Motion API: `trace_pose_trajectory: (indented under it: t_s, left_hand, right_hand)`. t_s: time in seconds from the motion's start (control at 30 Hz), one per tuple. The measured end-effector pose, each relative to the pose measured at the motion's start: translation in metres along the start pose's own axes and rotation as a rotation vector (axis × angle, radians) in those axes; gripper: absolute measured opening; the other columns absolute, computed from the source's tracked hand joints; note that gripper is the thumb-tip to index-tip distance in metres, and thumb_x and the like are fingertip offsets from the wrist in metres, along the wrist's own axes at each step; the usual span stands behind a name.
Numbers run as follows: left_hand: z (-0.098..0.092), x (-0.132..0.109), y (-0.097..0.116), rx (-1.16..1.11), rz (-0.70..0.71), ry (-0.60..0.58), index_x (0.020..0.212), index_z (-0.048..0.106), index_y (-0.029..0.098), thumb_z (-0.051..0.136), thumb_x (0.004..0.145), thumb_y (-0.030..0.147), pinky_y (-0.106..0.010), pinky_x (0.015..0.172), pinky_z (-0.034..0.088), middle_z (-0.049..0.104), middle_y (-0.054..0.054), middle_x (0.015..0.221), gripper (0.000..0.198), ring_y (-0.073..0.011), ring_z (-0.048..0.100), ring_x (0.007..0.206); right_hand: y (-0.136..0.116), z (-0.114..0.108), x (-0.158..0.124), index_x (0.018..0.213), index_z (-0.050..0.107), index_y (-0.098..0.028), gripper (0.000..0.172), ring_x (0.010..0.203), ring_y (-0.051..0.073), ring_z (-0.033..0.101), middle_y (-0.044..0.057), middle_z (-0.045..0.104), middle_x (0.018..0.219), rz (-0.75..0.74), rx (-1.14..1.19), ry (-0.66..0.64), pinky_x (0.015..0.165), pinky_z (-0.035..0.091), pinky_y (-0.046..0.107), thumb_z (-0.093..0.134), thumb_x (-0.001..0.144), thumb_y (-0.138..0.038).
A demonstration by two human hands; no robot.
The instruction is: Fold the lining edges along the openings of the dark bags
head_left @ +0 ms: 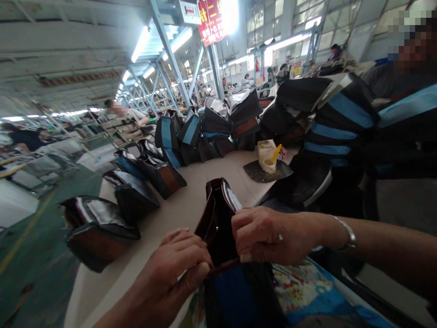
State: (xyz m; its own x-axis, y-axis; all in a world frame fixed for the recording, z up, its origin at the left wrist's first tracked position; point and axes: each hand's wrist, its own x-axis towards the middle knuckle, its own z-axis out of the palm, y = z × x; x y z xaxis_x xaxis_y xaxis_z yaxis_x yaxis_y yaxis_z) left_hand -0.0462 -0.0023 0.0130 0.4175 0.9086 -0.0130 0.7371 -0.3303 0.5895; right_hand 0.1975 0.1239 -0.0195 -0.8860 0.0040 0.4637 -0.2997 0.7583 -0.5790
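A dark bag [235, 291] with a blue panel on its near side stands in front of me, its brown-lined mouth facing up. My left hand [174, 264] is closed on the left part of its rim, thumb on the near side. On the right, my right hand [269, 234] pinches the opposite part of the rim, fingers curled together. A silvery layer shows along the rim above my right hand. Between my hands the dark inside of the bag is visible, with a small shiny spot on the lining.
More bags line the pale table [191, 200], such as a brown-panelled bag [99, 248] at its left edge. A glue-stained pot [267, 155] with a yellow-handled tool [276, 153] sits on a dark mat [252, 171]. Stacked bags [331, 132] rise at right. Other people are around.
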Motion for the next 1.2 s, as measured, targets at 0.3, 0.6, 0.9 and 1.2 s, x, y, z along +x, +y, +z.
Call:
trace_pose_trajectory:
  t_s: [0.3, 0.6, 0.9, 1.2]
  left_hand:
    - [-0.003, 0.011, -0.001, 0.083, 0.117, -0.087, 0.087, 0.06, 0.025, 0.045, 0.099, 0.023, -0.028, 0.087, 0.039, 0.065, 0.003, 0.087, 0.019, -0.0144, 0.058, 0.092]
    - [0.006, 0.014, -0.023, 0.248, 0.336, 0.088, 0.093, 0.059, 0.025, 0.054, 0.096, 0.035, -0.028, 0.075, 0.039, 0.066, 0.004, 0.082, 0.012, -0.0143, 0.057, 0.076]
    - [0.026, 0.05, -0.006, 0.466, 0.501, 0.337, 0.082, 0.054, 0.02, 0.046, 0.098, 0.023, -0.026, 0.063, 0.043, 0.06, -0.002, 0.075, 0.018, -0.0157, 0.052, 0.071]
    - [0.061, 0.091, 0.047, 0.92, 0.569, 0.448, 0.066, 0.048, 0.019, 0.06, 0.088, 0.025, -0.028, 0.056, 0.041, 0.048, 0.0, 0.061, 0.026, -0.0151, 0.052, 0.059]
  right_hand:
    - [-0.012, 0.01, 0.01, 0.077, 0.053, -0.02, 0.023, 0.063, 0.013, 0.05, -0.003, 0.056, 0.066, 0.175, -0.196, -0.037, 0.064, 0.037, 0.029, 0.059, 0.096, -0.033]
    - [-0.004, 0.02, 0.0, 0.073, 0.048, -0.021, 0.025, 0.064, 0.017, 0.052, 0.002, 0.057, 0.066, -0.056, -0.254, 0.009, 0.065, 0.037, 0.035, 0.049, 0.096, -0.032]
    - [0.023, -0.032, 0.011, 0.086, 0.057, -0.015, 0.064, 0.053, 0.012, 0.057, 0.003, 0.06, 0.069, 0.709, 0.283, -0.028, 0.048, 0.043, 0.02, 0.03, 0.098, -0.071]
    - [0.101, -0.016, 0.063, 0.062, 0.05, -0.017, 0.039, 0.041, 0.01, 0.047, -0.001, 0.052, 0.052, 0.934, 0.699, 0.454, 0.04, 0.038, 0.021, 0.072, 0.079, -0.044]
